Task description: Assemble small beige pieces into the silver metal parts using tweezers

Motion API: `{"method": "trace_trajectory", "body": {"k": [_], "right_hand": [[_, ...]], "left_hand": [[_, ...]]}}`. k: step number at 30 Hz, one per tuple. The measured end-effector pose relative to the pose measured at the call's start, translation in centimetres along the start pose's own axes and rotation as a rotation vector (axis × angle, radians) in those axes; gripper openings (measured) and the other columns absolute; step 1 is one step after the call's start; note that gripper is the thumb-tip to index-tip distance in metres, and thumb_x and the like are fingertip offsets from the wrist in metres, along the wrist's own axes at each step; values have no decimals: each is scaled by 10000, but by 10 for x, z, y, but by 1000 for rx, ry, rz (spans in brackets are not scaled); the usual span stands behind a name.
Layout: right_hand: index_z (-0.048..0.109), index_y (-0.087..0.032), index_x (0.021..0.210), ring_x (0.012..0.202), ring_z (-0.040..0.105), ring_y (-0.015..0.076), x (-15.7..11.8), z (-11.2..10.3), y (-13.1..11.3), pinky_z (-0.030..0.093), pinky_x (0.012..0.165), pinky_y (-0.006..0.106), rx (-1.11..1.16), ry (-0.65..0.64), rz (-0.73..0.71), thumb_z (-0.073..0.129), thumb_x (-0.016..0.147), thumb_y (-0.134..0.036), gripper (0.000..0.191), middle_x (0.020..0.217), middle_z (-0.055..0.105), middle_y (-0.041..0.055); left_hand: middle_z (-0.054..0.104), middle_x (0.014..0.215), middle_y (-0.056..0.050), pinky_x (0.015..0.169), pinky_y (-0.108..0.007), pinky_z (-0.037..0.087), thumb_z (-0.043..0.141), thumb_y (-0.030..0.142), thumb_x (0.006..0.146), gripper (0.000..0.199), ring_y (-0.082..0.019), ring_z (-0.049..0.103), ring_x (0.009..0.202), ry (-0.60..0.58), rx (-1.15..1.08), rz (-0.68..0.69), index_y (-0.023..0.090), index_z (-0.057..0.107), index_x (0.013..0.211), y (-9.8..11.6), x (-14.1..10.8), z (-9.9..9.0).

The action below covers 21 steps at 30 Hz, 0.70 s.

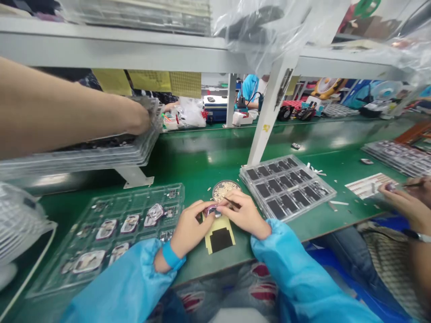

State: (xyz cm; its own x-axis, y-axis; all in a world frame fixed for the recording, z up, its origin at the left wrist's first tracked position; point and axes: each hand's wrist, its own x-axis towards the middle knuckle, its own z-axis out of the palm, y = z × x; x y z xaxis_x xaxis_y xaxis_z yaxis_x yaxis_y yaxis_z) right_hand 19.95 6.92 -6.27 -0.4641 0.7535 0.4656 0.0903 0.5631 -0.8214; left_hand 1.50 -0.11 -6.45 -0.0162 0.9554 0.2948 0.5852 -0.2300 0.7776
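Two half-closed hands [191, 226] pinch a small device [212, 209].

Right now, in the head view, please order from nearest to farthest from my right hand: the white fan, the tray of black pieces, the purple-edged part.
1. Purple-edged part, close by your right hand.
2. Tray of black pieces, to its right.
3. White fan, far left.

No readable text
Shows just a fine, illegible pattern on yellow sheets [185, 84] hanging beneath the shelf [134, 54].
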Motion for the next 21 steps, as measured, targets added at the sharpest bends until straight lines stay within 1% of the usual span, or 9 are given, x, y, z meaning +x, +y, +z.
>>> {"method": "trace_trajectory", "body": {"k": [2, 5, 8, 10, 13, 17, 19, 21], "right_hand": [[758, -193, 918, 846, 624, 185, -4, 0, 3, 511, 764, 304, -34, -17, -67, 727, 876, -344, 160, 890, 660, 64], [752, -206, 986, 853, 623, 173, -8, -1, 8, 514, 767, 301, -94, -51, -142, 711, 898, -327, 155, 914, 641, 62], [744, -213, 1022, 856, 627, 164, -9, 0, 12, 513, 757, 287, -140, -58, -197, 708, 906, -311, 156, 919, 633, 56], [737, -215, 1035, 860, 629, 163, -9, 1, 15, 516, 753, 282, -158, -55, -213, 704, 910, -297, 153, 923, 631, 54], [725, -215, 1029, 879, 628, 169, -9, 3, 17, 518, 775, 292, -164, -66, -207, 693, 916, -274, 131, 938, 634, 56], [705, -203, 950, 870, 626, 174, -7, 3, 16, 519, 772, 297, -110, -92, -181, 708, 902, -273, 85, 923, 641, 48], [685, -196, 908, 863, 630, 173, -6, 0, 17, 520, 762, 293, -100, -29, -135, 699, 908, -284, 89, 910, 647, 44], [674, -195, 916, 877, 635, 179, -6, -3, 21, 520, 786, 302, -190, 85, -52, 647, 941, -270, 83, 930, 655, 51]], "left_hand": [[690, 882, -29, 698, -269, 457, 610, 219, 893, 265, -182, 593, 772, -15, 15, 16, 228, 746, 1120, -1, 0, 0], [686, 899, -25, 709, -272, 455, 607, 208, 891, 263, -184, 595, 789, -29, 28, 19, 231, 739, 1118, -4, 0, 2], [671, 904, -20, 716, -278, 452, 589, 204, 900, 286, -179, 586, 793, -39, 33, 22, 233, 723, 1152, -8, -1, 3], [652, 873, -11, 699, -277, 441, 581, 206, 908, 305, -172, 568, 774, -47, 44, 23, 238, 712, 1182, -9, -1, 3], [630, 842, -3, 685, -276, 433, 588, 210, 907, 311, -167, 548, 754, -50, 64, 24, 242, 710, 1191, -9, -1, 2], [662, 875, -9, 703, -285, 444, 591, 222, 904, 295, -174, 567, 773, -66, 53, -4, 245, 723, 1167, -9, 0, 1], [698, 924, -17, 686, -290, 447, 592, 246, 906, 276, -181, 583, 770, -74, 25, -51, 244, 731, 1144, -10, 2, 1], [729, 994, -28, 678, -297, 457, 603, 277, 900, 265, -190, 604, 772, -75, -7, -106, 238, 738, 1125, -12, 4, 1]]}}
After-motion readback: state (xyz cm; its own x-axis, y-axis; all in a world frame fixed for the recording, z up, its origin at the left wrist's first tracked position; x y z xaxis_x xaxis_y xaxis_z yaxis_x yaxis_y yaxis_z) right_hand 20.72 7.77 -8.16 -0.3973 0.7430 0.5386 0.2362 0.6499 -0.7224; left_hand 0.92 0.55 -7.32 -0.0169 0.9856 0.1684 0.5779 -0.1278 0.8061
